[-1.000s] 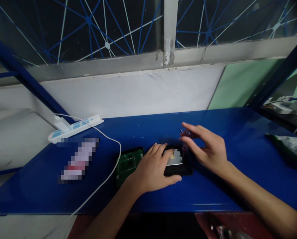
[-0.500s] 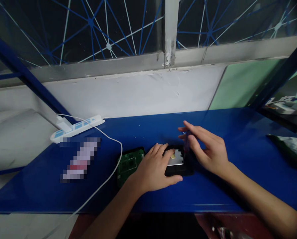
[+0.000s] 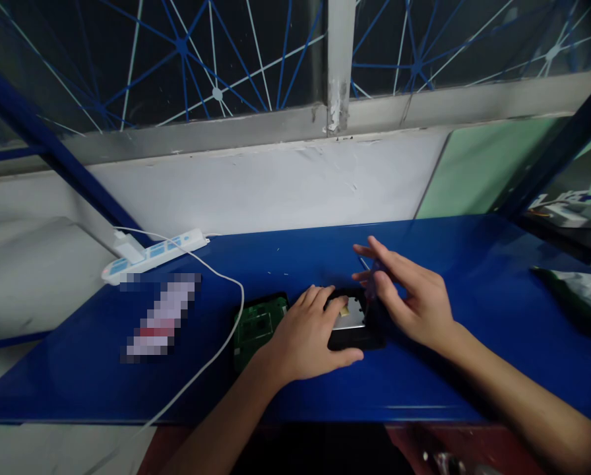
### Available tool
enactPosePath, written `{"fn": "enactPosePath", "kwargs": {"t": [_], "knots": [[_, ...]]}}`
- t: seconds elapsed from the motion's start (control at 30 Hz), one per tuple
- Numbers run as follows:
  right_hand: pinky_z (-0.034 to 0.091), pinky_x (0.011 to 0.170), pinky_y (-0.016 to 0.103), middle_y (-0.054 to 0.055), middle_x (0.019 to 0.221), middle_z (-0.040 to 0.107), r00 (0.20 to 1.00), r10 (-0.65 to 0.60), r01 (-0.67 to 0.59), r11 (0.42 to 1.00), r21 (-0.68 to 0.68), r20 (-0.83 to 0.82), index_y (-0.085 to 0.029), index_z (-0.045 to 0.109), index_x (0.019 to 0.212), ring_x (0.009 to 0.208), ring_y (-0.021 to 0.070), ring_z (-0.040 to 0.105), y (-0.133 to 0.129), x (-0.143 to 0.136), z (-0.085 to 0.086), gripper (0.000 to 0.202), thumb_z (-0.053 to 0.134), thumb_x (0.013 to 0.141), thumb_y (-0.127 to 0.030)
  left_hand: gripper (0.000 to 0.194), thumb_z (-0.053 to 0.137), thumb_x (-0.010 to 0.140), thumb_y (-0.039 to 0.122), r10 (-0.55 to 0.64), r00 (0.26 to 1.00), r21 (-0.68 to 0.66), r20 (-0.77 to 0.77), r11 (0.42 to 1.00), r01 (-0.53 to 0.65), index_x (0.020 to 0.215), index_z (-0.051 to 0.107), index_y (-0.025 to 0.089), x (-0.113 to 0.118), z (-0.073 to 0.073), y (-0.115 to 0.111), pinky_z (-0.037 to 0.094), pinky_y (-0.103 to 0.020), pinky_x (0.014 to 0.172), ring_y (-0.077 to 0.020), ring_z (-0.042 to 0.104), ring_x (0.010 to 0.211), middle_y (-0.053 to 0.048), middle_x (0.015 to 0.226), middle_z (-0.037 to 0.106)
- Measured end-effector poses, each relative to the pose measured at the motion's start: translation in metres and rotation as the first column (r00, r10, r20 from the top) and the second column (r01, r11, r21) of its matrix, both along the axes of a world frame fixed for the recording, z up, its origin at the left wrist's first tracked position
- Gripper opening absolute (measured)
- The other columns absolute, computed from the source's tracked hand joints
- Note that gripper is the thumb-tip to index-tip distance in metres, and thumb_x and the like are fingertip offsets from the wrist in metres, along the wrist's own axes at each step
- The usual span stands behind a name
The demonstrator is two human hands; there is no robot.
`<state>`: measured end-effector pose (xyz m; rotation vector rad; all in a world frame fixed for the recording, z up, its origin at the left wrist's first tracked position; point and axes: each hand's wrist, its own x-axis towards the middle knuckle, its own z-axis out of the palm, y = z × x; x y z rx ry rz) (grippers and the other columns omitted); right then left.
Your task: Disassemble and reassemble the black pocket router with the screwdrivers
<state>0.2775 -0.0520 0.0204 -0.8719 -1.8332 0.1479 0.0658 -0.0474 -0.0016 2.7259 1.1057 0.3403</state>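
Blue table (image 3: 315,404) is our base; view near-identical to the last frame. Our left hand (image 3: 300,343) lies flat across the gap between green board (image 3: 260,322) and black housing (image 3: 373,338), fingers extended onto the housing, not clenched. Our right hand (image 3: 419,297) has the purple-handled tool (image 3: 373,285) between thumb and fingers. Housing sits right of the board, silver plate (image 3: 353,318) inside it, small yellow patch (image 3: 344,310) on that.

Change: a second ago the handle lay more sideways; now it stands steeper by the plate's right edge. Our read: tool is lined up there, left hand steadying. Versus the last frame, only a slight shift in right fingers. Can't tell if the tip touches; blurred.
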Motion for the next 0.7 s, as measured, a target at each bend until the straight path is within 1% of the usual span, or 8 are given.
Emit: {"fn": "enactPosePath", "kwargs": {"t": [0.07,0.17,0.27,0.33,0.43,0.53,0.6,0.7], "knots": [[0.062,0.077,0.036,0.007,0.127,0.069,0.999,-0.051,0.051,0.998,0.027,0.010,-0.031,0.040,0.150,0.082,0.0165,0.073,-0.0003,-0.0017,-0.0014,0.060,0.057,0.094,-0.017,0.080,0.069,0.078,0.065,-0.003,1.000,0.000,0.005,1.000,0.003,0.140,0.043,0.021,-0.0006,-0.0006,0.0000,0.030,-0.055,0.118,-0.0373,0.040,0.139,-0.014,0.149,0.046],[0.061,0.073,0.034,0.004,0.103,0.074,0.998,-0.059,0.059,0.997,0.056,0.005,-0.031,0.049,0.144,0.079,0.0171,0.071,0.0021,-0.0021,-0.0019,0.058,0.068,0.090,-0.023,0.080,0.069,0.079,0.064,-0.002,1.000,-0.009,0.007,1.000,0.002,0.141,0.042,0.023,-0.0012,-0.0018,0.0001,0.030,-0.056,0.117,-0.0375,0.040,0.138,-0.014,0.149,0.045],[0.056,0.062,0.032,0.001,0.081,0.064,0.999,-0.054,0.052,0.991,0.121,0.007,-0.028,0.064,0.125,0.070,0.0161,0.064,0.0062,0.0001,-0.0004,0.042,0.075,0.085,-0.031,0.081,0.068,0.079,0.065,0.008,1.000,-0.009,-0.003,1.000,-0.008,0.142,0.041,0.021,-0.0011,-0.0032,0.0001,0.033,-0.058,0.115,-0.0397,0.040,0.138,-0.016,0.149,0.045],[0.053,0.059,0.031,0.000,0.076,0.058,0.997,-0.074,0.070,0.987,0.147,0.022,-0.026,0.068,0.116,0.066,0.0156,0.059,0.0076,0.0016,0.0007,0.034,0.075,0.084,-0.034,0.082,0.068,0.078,0.066,0.010,1.000,-0.002,-0.005,1.000,-0.010,0.142,0.042,0.021,-0.0006,-0.0037,0.0001,0.034,-0.059,0.114,-0.0403,0.040,0.138,-0.017,0.149,0.045],[0.055,0.065,0.034,0.004,0.087,0.061,0.998,-0.049,0.046,0.994,0.099,0.034,-0.025,0.065,0.123,0.075,0.0170,0.063,0.0057,0.0022,0.0017,0.030,0.061,0.094,-0.030,0.081,0.068,0.078,0.066,0.007,1.000,0.007,-0.008,1.000,-0.007,0.140,0.044,0.020,0.0004,-0.0027,0.0001,0.032,-0.056,0.116,-0.0389,0.041,0.137,-0.016,0.148,0.046],[0.059,0.076,0.036,0.010,0.117,0.065,0.999,0.037,-0.037,0.999,0.019,0.006,-0.025,0.051,0.142,0.090,0.0166,0.070,0.0013,0.0011,0.0017,0.044,0.044,0.100,-0.016,0.078,0.068,0.079,0.066,0.006,1.000,0.012,-0.007,1.000,-0.006,0.138,0.047,0.020,0.0009,-0.0005,-0.0003,0.030,-0.054,0.118,-0.0370,0.042,0.137,-0.015,0.146,0.048],[0.060,0.079,0.035,0.010,0.127,0.065,0.999,0.046,-0.046,0.999,0.008,-0.003,-0.026,0.045,0.147,0.091,0.0154,0.072,-0.0007,0.0004,0.0011,0.051,0.045,0.099,-0.011,0.078,0.068,0.079,0.066,0.002,1.000,0.007,-0.008,1.000,-0.002,0.137,0.047,0.020,0.0008,0.0004,-0.0006,0.029,-0.053,0.119,-0.0360,0.043,0.136,-0.014,0.146,0.048],[0.061,0.076,0.033,0.006,0.119,0.070,1.000,-0.005,0.005,0.999,0.034,-0.003,-0.029,0.047,0.146,0.080,0.0133,0.072,-0.0004,0.0003,0.0000,0.056,0.056,0.094,-0.010,0.079,0.068,0.079,0.066,0.005,1.000,0.002,-0.014,1.000,-0.005,0.139,0.046,0.019,0.0007,0.0002,-0.0004,0.029,-0.053,0.119,-0.0361,0.042,0.137,-0.015,0.147,0.047]]}}
